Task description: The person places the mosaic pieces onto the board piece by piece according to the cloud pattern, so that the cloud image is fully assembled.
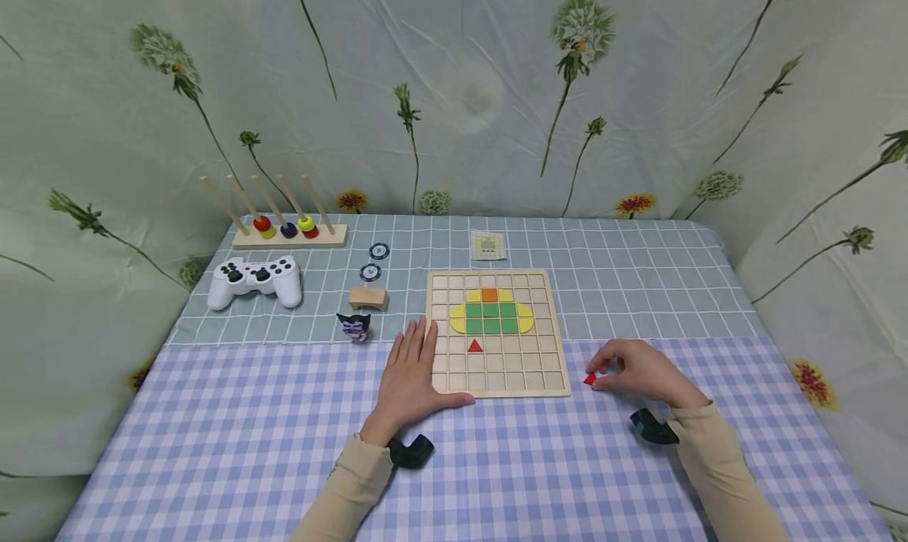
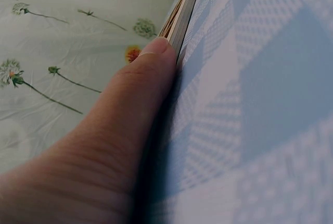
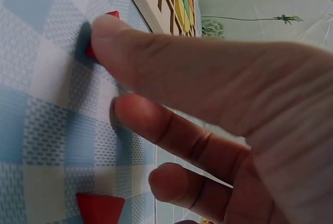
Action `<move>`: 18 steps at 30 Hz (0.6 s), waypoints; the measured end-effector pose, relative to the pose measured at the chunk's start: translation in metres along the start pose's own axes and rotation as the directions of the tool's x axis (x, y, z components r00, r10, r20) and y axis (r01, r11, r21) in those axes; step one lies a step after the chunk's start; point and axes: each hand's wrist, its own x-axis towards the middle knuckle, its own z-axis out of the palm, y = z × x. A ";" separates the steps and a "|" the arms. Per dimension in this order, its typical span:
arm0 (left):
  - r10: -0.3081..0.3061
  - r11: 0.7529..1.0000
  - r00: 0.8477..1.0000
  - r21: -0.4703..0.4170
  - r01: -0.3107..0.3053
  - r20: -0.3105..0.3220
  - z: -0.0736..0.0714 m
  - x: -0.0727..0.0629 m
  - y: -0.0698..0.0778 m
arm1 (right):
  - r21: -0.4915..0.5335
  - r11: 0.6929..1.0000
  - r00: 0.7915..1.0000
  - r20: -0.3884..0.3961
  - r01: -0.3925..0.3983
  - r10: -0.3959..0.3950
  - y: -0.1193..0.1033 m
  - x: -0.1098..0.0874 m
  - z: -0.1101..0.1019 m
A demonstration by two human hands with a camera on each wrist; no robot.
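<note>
A wooden grid board lies on the cloth. Yellow, green and orange tiles form a shape in its upper cells, and a red triangle tile sits below them. My left hand rests at the board's left front corner, fingers straight along the left side, thumb touching the front edge. Right of the board, my right hand pinches another red tile just at the cloth; the thumb covers much of it in the right wrist view. A further red piece lies near that hand.
Behind the board lies a small pattern card. To the left are a white game controller, a wooden peg stand with beads, two round chips, a wooden arch block and a small black-eared figurine.
</note>
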 end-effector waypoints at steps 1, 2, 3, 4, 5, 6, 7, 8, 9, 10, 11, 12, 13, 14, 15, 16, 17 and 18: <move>0.000 1.000 1.000 0.001 0.000 0.000 0.000 0.000 0.000 | -0.004 1.000 1.000 0.003 0.003 -0.003 0.000 0.000 0.000; 0.000 1.000 1.000 0.003 0.000 0.001 0.000 0.000 0.000 | -0.006 1.000 1.000 0.006 0.005 -0.004 0.000 0.000 0.000; -0.001 1.000 1.000 0.004 0.001 0.002 -0.001 0.000 0.000 | -0.008 1.000 1.000 0.009 0.006 -0.006 0.000 0.001 -0.001; -0.001 1.000 1.000 0.003 0.001 0.003 -0.001 0.000 0.000 | -0.007 1.000 1.000 0.014 0.007 -0.007 -0.001 0.001 -0.001; -0.002 1.000 1.000 0.004 0.002 0.004 -0.001 0.000 0.000 | 0.002 1.000 1.000 0.021 0.012 -0.012 -0.002 0.001 -0.001; -0.002 1.000 1.000 0.001 0.002 0.004 -0.001 0.000 0.000 | 0.011 1.000 1.000 0.028 0.014 -0.014 -0.002 0.002 -0.001; -0.001 1.000 1.000 0.000 0.001 0.002 -0.001 0.000 0.000 | 0.023 1.000 0.999 0.034 0.014 -0.015 -0.002 0.002 -0.001; 0.001 1.000 1.000 -0.002 -0.001 -0.001 -0.001 0.000 0.000 | 0.035 0.999 0.999 0.040 0.017 -0.018 -0.003 0.002 -0.001; 0.004 1.000 1.000 -0.004 -0.004 -0.005 -0.001 0.000 0.000 | 0.046 0.999 0.999 0.045 0.019 -0.021 -0.003 0.002 -0.001; 0.005 1.000 1.000 -0.005 -0.005 -0.006 -0.001 0.000 0.000 | 0.060 0.998 0.999 0.049 0.019 -0.022 -0.002 0.002 -0.001; 0.008 1.000 1.000 -0.006 -0.008 -0.009 -0.001 0.000 0.000 | 0.072 0.997 0.998 0.050 0.021 -0.025 -0.002 0.002 0.000; 0.009 1.000 1.000 -0.007 -0.009 -0.011 -0.001 0.000 0.000 | 0.078 0.997 0.999 0.048 0.020 -0.023 -0.002 0.003 0.001; 0.010 1.000 1.000 -0.007 -0.010 -0.009 -0.001 0.000 0.000 | 0.083 0.996 0.999 0.043 0.018 -0.022 -0.001 0.003 0.002; 0.010 1.000 1.000 -0.008 -0.010 -0.009 -0.001 0.000 0.000 | 0.091 0.996 0.999 0.038 0.017 -0.020 -0.001 0.003 0.002; 0.010 1.000 1.000 -0.008 -0.010 -0.007 -0.001 0.000 0.000 | 0.099 0.995 0.999 0.030 0.013 -0.016 -0.001 0.003 0.003; 0.008 1.000 1.000 -0.008 -0.008 -0.005 -0.001 0.000 0.001 | 0.110 0.994 1.000 0.021 0.000 -0.003 -0.001 0.003 0.004; 0.008 1.000 1.000 -0.008 -0.008 -0.004 -0.001 0.000 0.001 | 0.123 0.992 1.000 0.009 -0.014 0.013 -0.001 0.003 0.005; 0.006 1.000 1.000 -0.009 -0.006 -0.002 -0.001 0.000 0.001 | 0.136 0.990 1.000 -0.005 -0.029 0.030 -0.001 0.004 0.006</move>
